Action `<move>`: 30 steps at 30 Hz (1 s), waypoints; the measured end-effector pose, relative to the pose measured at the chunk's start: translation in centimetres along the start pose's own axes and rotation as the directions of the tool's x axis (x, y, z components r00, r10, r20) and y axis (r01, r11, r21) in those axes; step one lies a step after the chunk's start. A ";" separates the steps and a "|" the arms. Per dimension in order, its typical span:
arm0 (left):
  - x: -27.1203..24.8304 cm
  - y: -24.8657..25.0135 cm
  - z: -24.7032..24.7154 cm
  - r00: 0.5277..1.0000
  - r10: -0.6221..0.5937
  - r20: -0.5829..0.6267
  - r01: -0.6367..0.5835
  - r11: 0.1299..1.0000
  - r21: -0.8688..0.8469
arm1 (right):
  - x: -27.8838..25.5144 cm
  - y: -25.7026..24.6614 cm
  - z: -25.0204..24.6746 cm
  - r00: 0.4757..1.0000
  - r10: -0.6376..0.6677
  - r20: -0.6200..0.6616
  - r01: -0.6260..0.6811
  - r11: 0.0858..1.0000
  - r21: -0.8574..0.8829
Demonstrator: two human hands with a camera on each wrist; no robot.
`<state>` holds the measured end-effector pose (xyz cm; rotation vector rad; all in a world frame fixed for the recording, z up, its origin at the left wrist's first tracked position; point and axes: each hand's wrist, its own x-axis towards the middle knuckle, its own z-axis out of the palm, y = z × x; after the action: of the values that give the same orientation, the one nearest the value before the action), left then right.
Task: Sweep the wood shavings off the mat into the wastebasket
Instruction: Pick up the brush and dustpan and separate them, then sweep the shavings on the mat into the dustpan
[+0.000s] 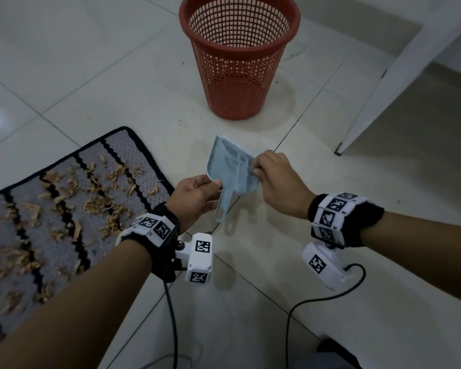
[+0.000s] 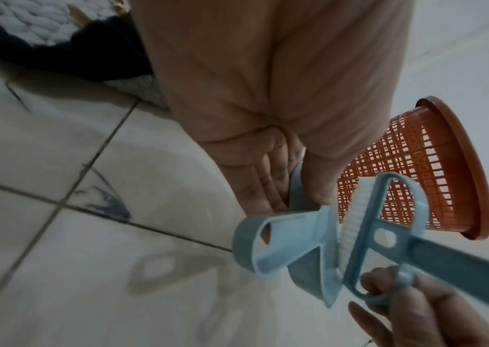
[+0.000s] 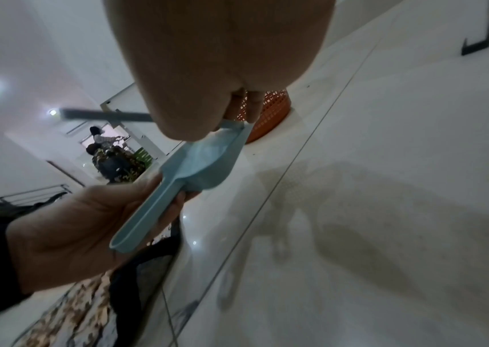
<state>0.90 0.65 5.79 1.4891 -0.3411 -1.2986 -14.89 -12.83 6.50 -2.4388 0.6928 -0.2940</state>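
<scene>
- Left hand (image 1: 194,195) gripped the dustpan (image 1: 230,166) by its handle, fingers curled under and thumb on top, holding it off the tiled floor (image 1: 357,288), likely to steady it as an anchor.
- Right hand (image 1: 280,179) pinched the small brush (image 2: 433,237) nested in the pan; fingertips closed narrow on its looped end. Judged: pulling the brush free of its clip so each hand gets one tool.
- Wrist views showed the brush tilted out from the pan, white bristles toward the pan, so apparently partly unseated; how far was hard to tell.
- Wood shavings (image 1: 99,206) lay scattered across the grey, black-striped mat (image 1: 133,145), to the left of the hands. None seen in the pan.
- Red mesh wastebasket (image 1: 238,59) stood upright ahead, well apart from the mat, mouth open; handy for tipping the pan.
- White furniture leg (image 1: 399,83) stood to the right.
- Judged stage: tool preparation only; sweeping not yet begun.
</scene>
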 end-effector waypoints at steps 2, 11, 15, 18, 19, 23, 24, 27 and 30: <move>-0.3 0.3 -0.8 1.000 -0.017 -0.007 0.017 0.999 0.032 | 0.5 -0.3 -0.2 0.998 0.049 -0.047 -0.044 0.995 0.092; -6.5 2.4 -7.5 0.996 -0.091 -0.018 0.090 0.917 0.388 | 3.4 -7.1 1.5 0.991 0.070 0.110 -0.113 0.884 0.454; -11.7 3.3 -13.7 0.976 -0.153 -0.155 0.211 0.842 0.497 | 4.7 -12.6 4.3 0.983 -0.014 0.182 -0.091 0.826 0.556; -16.4 3.9 -17.6 0.957 -0.183 -0.224 0.275 0.818 0.505 | 5.2 -16.7 6.3 0.964 -0.120 0.237 -0.026 0.846 0.533; -18.1 3.8 -18.9 0.952 -0.180 -0.247 0.284 0.821 0.496 | 5.2 -18.1 7.1 0.952 -0.165 0.258 0.014 0.866 0.500; -23.9 2.6 -23.8 0.918 -0.161 -0.362 0.312 0.857 0.409 | 5.9 -23.6 9.6 0.880 -0.309 0.362 0.118 0.878 0.463; -24.8 2.1 -25.1 0.909 -0.151 -0.388 0.307 0.872 0.381 | 6.4 -24.9 10.2 0.863 -0.334 0.378 0.143 0.880 0.452; -26.5 0.6 -28.4 0.876 -0.104 -0.470 0.271 0.914 0.303 | 8.3 -29.3 11.8 0.845 -0.354 0.400 0.181 0.894 0.409; -27.6 -1.2 -31.4 0.845 -0.046 -0.533 0.201 0.951 0.236 | 10.3 -34.0 13.9 0.835 -0.345 0.428 0.180 0.907 0.380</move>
<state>16.69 38.55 13.90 2.0715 -0.0689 -0.9086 12.63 11.90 15.87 -2.1501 0.0661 0.1034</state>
